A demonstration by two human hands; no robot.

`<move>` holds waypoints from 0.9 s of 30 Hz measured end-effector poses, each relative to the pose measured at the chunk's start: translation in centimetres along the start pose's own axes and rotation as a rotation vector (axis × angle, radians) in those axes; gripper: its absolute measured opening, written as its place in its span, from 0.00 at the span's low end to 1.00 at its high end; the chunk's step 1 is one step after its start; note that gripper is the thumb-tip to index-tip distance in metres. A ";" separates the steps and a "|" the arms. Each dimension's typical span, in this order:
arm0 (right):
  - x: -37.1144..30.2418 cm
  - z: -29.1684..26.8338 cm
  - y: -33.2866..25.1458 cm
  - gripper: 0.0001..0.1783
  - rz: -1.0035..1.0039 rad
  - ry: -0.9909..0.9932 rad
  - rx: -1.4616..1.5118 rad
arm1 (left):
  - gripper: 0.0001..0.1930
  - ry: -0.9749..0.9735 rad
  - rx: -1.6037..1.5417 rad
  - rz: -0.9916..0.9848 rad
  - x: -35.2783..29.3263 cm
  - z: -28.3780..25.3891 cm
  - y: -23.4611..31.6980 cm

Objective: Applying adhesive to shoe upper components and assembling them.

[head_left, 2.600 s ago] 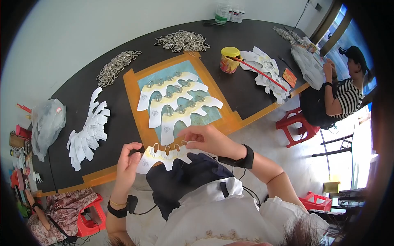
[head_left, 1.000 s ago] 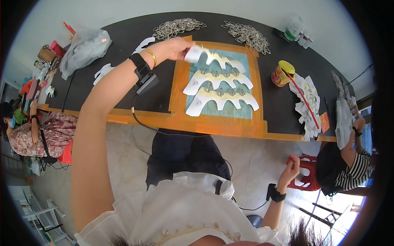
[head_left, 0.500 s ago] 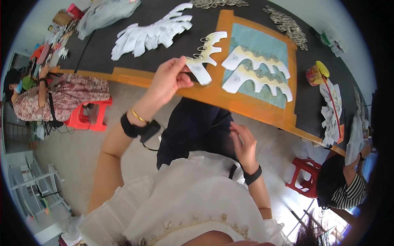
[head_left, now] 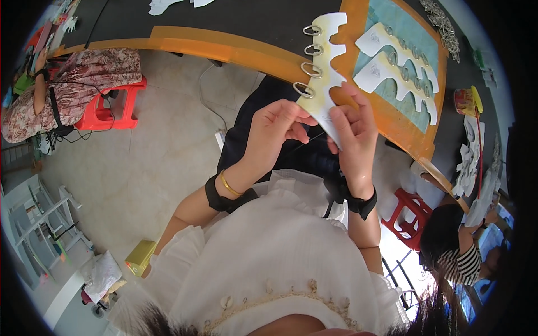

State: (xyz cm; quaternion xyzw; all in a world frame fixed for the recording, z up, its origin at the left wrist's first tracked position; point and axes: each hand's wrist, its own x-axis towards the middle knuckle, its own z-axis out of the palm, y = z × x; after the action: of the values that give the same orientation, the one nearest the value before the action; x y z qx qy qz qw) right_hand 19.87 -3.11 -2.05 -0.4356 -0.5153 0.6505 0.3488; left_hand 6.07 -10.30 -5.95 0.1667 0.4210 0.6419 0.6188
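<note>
A white paper-like strip (head_left: 324,67) with a scalloped edge and yellowish tint is held up between my two hands, over the table's near edge. Several metal rings stick out along its left side. My left hand (head_left: 272,131) pinches its lower left edge, close to the lowest ring. On the other side, my right hand (head_left: 357,131) has its thumb and fingers closed on the strip's lower end. Two similar ringed strips, an upper one (head_left: 370,40) and a lower one (head_left: 369,74), lie side by side on a teal mat (head_left: 417,119) beyond my right hand.
Orange tape (head_left: 235,53) borders the dark table. A metal chain pile (head_left: 440,25) lies at far right, near a red can with yellow lid (head_left: 464,102) and white cut-outs (head_left: 471,143). People sit at both sides, near a left red stool (head_left: 120,106) and a right one (head_left: 404,218).
The ringed strip has come off the table and turned more upright. My right hand has risen from my lap and taken hold of it. The view has shifted, so the table sits higher.
</note>
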 end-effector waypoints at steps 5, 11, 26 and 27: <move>-0.4 -1.3 -0.2 0.19 0.087 0.037 0.046 | 0.14 -0.093 -0.438 -0.354 1.4 -0.9 0.3; -1.3 -2.1 -0.2 0.14 0.119 0.013 -0.129 | 0.15 -0.560 -0.664 -0.503 3.2 -1.4 -2.3; -1.5 -3.0 -0.3 0.12 -0.201 0.073 -0.572 | 0.10 -0.352 -0.573 -0.626 3.1 0.1 -0.5; -1.5 -3.1 -0.2 0.11 -0.212 0.071 -0.599 | 0.10 -0.352 -0.573 -0.629 3.1 0.0 -0.7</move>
State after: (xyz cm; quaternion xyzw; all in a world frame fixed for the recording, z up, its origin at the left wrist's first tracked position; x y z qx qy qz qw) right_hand 23.33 -3.30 -1.83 -0.4852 -0.7138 0.4144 0.2887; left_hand 6.00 -7.50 -7.42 -0.0404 0.1452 0.4754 0.8667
